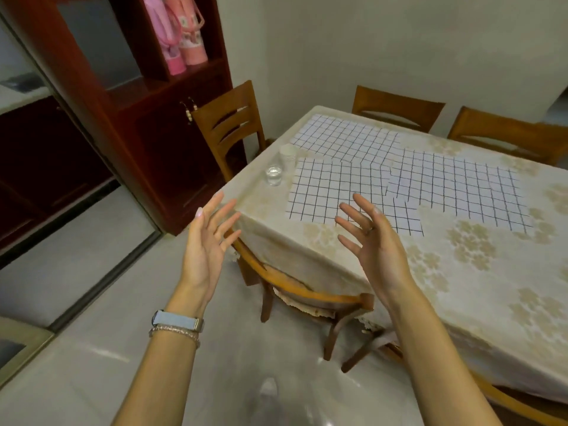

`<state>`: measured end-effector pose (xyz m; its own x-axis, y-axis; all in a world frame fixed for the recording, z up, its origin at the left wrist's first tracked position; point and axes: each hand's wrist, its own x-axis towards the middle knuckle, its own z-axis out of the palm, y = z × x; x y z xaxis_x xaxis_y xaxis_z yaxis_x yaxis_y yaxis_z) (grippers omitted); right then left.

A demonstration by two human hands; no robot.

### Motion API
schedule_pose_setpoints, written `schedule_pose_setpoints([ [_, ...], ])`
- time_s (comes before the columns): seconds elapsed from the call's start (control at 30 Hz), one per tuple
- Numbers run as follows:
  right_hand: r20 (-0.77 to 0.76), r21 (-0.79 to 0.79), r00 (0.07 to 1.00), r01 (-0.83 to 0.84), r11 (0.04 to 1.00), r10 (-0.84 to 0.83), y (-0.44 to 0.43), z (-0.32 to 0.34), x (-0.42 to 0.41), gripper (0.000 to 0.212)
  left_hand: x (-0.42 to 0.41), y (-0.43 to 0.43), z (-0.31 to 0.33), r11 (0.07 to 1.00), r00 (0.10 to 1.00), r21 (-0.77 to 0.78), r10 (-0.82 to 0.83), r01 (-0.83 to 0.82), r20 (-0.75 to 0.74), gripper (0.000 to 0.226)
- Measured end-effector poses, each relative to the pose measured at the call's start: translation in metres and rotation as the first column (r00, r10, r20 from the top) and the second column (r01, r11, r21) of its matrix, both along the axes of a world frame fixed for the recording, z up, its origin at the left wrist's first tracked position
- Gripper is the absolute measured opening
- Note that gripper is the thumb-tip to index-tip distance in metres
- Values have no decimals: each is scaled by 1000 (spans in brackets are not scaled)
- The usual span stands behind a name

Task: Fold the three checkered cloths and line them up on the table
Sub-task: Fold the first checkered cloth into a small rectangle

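Note:
Three white cloths with black grid lines lie flat and unfolded on the table (430,272). One cloth (344,139) is at the far left corner, a second cloth (461,182) lies to the right, and the nearest cloth (332,192) partly tucks under the second. My left hand (209,241) is raised in the air off the table's near corner, fingers spread, holding nothing. Over the table's front edge my right hand (372,244) hovers with spread fingers, just in front of the nearest cloth and covering a bit of it.
A glass (273,175) and a stack of paper cups (287,156) stand near the table's left edge. Wooden chairs ring the table: one (307,290) tucked under the near corner, one (230,124) at the left, two at the back. A dark cabinet (147,118) stands left.

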<state>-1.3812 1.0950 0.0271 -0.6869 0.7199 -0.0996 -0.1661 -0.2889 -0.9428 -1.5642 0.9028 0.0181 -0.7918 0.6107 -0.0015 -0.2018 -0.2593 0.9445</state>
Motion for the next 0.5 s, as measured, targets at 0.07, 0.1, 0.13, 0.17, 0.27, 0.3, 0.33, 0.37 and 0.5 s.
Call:
schedule_pose_setpoints([
  [0.07,8,0,999,43,999,-43,7,0,-24,40,-30,15,1,999,999,-18,-40,40,2,49],
  [0.1,13,4,998,62,998,-62,11,0,-34,40,-44,22,0,998,998,-21,-62,62,8,50],
  [0.13,14,8,997,82,997,-82,14,-1,-44,40,-58,30,0,996,996,-23,-84,85,18,50],
  [0.17,12,12,995,102,995,-103,18,-3,-52,40,-71,38,-1,994,994,-26,-105,106,27,50],
  [0.27,36,22,988,146,989,-147,29,-7,-73,41,-102,65,-8,986,986,-34,-159,161,55,48],
  [0.3,51,28,986,158,987,-159,34,-9,-78,41,-109,75,-10,984,982,-34,-174,176,67,48],
  [0.33,67,34,983,170,985,-172,40,-11,-83,40,-117,84,-12,981,979,-34,-187,191,80,48],
  [0.37,83,41,979,183,982,-185,46,-13,-88,39,-123,94,-15,978,975,-35,-200,204,96,49],
  [0.5,138,77,964,217,973,-226,78,-25,-105,35,-144,137,-31,963,959,-75,-247,259,135,49],
])
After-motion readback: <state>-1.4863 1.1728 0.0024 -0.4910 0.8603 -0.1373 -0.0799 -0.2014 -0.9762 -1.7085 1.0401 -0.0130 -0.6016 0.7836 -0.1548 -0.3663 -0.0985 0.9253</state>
